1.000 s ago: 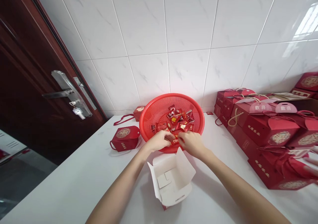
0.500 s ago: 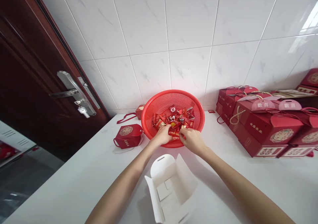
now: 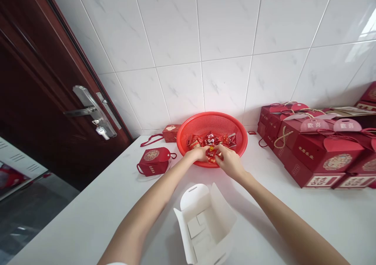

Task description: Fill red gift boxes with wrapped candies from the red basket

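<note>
Both hands reach into a red perforated basket that holds several red-wrapped candies. My left hand is at the basket's near side, closed round candies that its fingers partly hide. Beside it my right hand is bent over the near rim, fingers curled at the candies; what they pinch is too small to make out. An open white box, its flaps raised and its inside bare, stands between my forearms.
On the left of the white table are a red gift box and a smaller red box. Stacked red boxes fill the right side. A tiled wall rises behind; a dark door stands left.
The basket has tilted toward me and shifted slightly right. Both hands have stayed among the candies, a little nearer each other. The view has shifted slightly.
</note>
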A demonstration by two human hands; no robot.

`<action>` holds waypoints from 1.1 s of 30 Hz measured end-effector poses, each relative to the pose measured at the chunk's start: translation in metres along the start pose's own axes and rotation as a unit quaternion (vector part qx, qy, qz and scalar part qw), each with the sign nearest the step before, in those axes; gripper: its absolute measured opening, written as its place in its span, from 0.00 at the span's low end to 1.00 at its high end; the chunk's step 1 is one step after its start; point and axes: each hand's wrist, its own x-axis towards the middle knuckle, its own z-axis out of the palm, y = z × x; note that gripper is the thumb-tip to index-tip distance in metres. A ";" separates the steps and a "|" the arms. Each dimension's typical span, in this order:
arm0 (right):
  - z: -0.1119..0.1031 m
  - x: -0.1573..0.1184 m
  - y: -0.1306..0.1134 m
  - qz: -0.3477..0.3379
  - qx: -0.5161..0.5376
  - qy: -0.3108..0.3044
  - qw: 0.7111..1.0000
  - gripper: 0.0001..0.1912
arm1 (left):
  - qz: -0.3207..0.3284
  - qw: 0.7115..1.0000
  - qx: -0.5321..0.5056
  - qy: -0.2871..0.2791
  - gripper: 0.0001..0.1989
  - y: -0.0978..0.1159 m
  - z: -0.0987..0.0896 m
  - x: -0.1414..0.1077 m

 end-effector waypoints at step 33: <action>-0.008 0.004 0.020 0.018 0.141 0.018 0.990 0.27 | 0.097 0.952 -0.284 0.052 0.13 0.028 0.012 -0.022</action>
